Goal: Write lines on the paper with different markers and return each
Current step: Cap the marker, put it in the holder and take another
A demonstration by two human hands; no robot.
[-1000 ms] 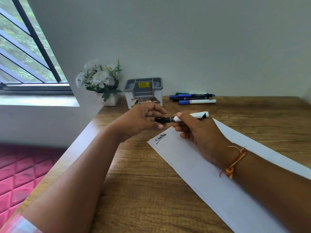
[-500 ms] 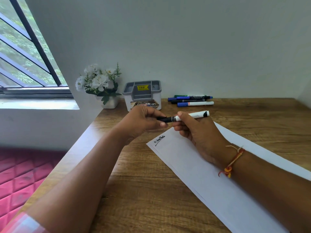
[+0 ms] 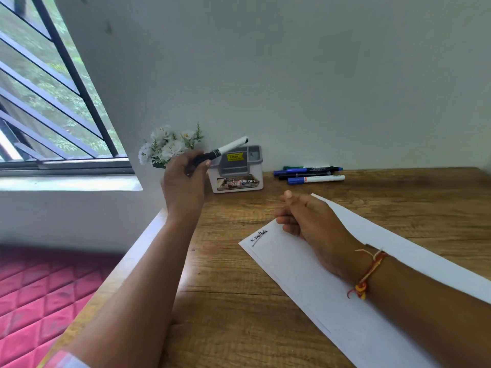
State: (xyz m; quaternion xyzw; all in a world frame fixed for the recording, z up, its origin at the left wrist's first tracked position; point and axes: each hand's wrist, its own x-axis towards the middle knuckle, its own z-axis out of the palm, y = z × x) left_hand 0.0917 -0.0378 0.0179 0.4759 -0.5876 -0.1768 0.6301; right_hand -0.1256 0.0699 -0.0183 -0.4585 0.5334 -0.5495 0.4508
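Observation:
My left hand (image 3: 184, 181) is raised above the table's left edge and grips a black-capped white marker (image 3: 225, 150) by its black end, the white barrel pointing up and right over the grey pen holder (image 3: 239, 168). My right hand (image 3: 305, 216) rests on the long white paper (image 3: 332, 301) with its fingers curled and nothing visible in it. A short black scribble with an underline (image 3: 259, 237) marks the paper's near-left corner. Several other markers (image 3: 309, 173), blue, black and green, lie side by side by the wall.
A small pot of white flowers (image 3: 170, 147) stands left of the pen holder, partly behind my left hand. The wooden table (image 3: 239, 301) ends at its left edge above a red quilted surface (image 3: 39, 301). A barred window (image 3: 53, 102) is at the left.
The marker was held by both hands over the paper. My right hand has let go and my left hand has lifted the marker up and left, toward the pen holder.

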